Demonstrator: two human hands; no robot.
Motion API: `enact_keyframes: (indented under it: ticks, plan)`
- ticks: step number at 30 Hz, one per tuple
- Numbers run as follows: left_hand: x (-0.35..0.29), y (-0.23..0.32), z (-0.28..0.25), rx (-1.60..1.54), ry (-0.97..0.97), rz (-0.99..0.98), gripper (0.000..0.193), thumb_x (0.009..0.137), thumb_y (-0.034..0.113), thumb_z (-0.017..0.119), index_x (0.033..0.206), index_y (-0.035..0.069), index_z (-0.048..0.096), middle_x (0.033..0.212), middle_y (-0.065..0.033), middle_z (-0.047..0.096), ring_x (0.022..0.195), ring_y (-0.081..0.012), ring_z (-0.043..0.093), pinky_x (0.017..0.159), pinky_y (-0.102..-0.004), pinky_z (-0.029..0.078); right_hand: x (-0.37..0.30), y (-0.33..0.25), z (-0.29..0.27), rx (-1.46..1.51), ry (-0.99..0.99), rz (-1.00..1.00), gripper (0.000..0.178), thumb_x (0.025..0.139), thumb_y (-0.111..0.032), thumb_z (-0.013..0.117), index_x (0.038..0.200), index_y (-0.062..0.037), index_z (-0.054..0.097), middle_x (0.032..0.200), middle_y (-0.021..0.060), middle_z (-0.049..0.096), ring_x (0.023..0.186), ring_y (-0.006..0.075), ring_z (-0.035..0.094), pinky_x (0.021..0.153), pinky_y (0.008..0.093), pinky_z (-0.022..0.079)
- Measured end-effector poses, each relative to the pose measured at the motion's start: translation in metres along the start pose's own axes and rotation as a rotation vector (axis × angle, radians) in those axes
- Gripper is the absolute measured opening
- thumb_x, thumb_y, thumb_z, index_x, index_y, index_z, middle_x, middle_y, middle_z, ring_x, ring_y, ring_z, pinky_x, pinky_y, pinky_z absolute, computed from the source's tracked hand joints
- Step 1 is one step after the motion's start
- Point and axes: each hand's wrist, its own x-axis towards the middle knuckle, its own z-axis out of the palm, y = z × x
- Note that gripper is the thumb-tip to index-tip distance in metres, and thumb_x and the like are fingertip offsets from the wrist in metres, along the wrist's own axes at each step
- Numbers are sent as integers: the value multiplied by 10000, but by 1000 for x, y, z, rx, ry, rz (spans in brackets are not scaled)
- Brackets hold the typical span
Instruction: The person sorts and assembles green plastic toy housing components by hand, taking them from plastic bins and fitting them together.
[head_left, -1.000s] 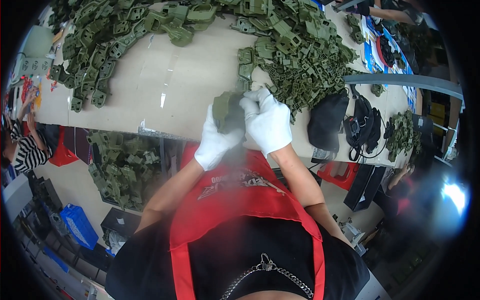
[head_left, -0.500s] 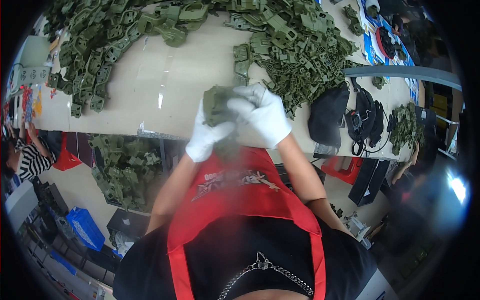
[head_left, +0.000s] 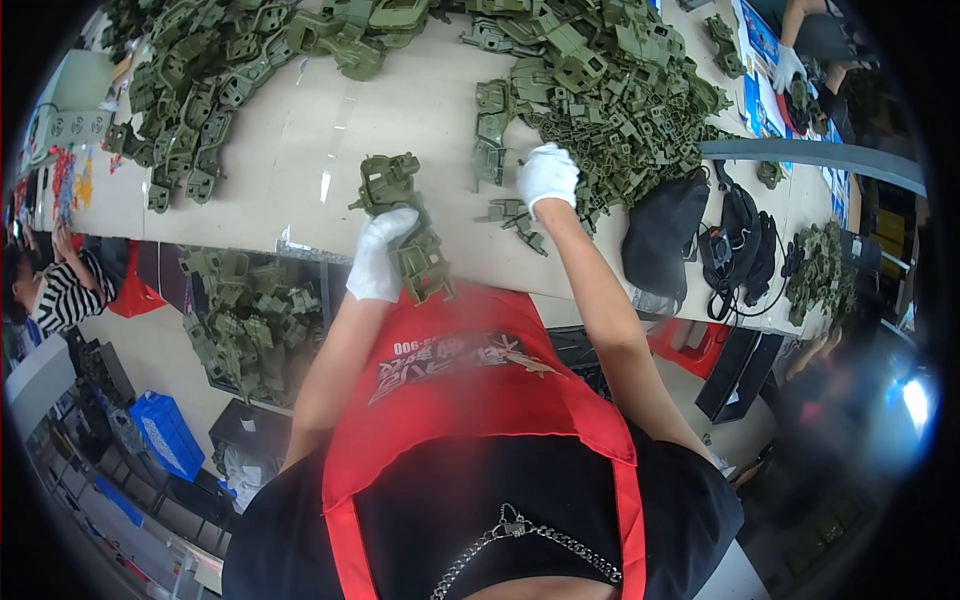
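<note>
My left hand (head_left: 380, 250), in a white glove, grips a long olive-green molded plastic part (head_left: 422, 268) by its middle, just over the table's near edge. The part's wider end points away from me and its other end hangs over my red apron. To the right, my white-gloved right hand (head_left: 549, 178) is closed at the edge of a heap of small olive-green plastic pieces (head_left: 615, 130). What its fingers hold, if anything, is hidden. Some loose small green pieces (head_left: 518, 218) lie just below that hand, and larger green parts (head_left: 491, 130) lie to its left.
Larger green moldings (head_left: 185, 150) are piled at the table's far left. A black bag (head_left: 665, 230) and a black strapped pouch (head_left: 735, 240) lie on the right, beneath a grey bar (head_left: 810, 150). Below the table's left edge stands a container of green parts (head_left: 250, 330). Other people work at both sides.
My hands have moved apart. The left keeps the green part, now turned lengthwise and shifted left; the right has let go of it and moved right to the small-piece heap.
</note>
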Motion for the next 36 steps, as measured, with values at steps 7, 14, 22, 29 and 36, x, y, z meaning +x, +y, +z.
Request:
enact_keyframes:
  ticks: [7,14,22,29,36]
  plan:
    - [-2,-21,-3,-16,54,71,349,771,29,621,1117,16,570,929,-116,630,799,-228,640,713,-359,555,-78,27,-102,794,-303,-508,294,909,-237,589,1137,-65,523,910,155,648,810,289,650,750,361,501]
    - [3,-43,-2,182,-18,238,282,844,19,581,1123,35,539,967,-171,653,796,-241,658,640,-344,568,-157,-10,-114,618,-539,-187,369,786,-321,715,1075,-108,630,899,135,692,842,284,677,769,335,527]
    - [-11,-34,3,127,-97,163,251,887,39,541,1135,3,564,990,-139,661,831,-210,654,724,-310,548,-183,-9,-126,713,-334,-237,219,805,-259,682,921,-78,639,867,144,687,779,289,675,711,351,533]
    - [-11,-39,-1,150,-116,199,274,870,14,549,1143,-6,556,995,-146,659,865,-225,652,778,-331,541,-190,-17,-90,760,-93,-296,188,817,-195,671,923,-96,550,827,107,680,661,334,656,626,431,536]
    - [-15,-44,-9,236,-67,118,286,826,15,591,1110,-17,580,991,-149,662,853,-219,649,779,-335,536,-194,-23,-79,685,-8,-376,166,823,-182,656,926,-99,556,830,117,678,704,348,657,643,440,538]
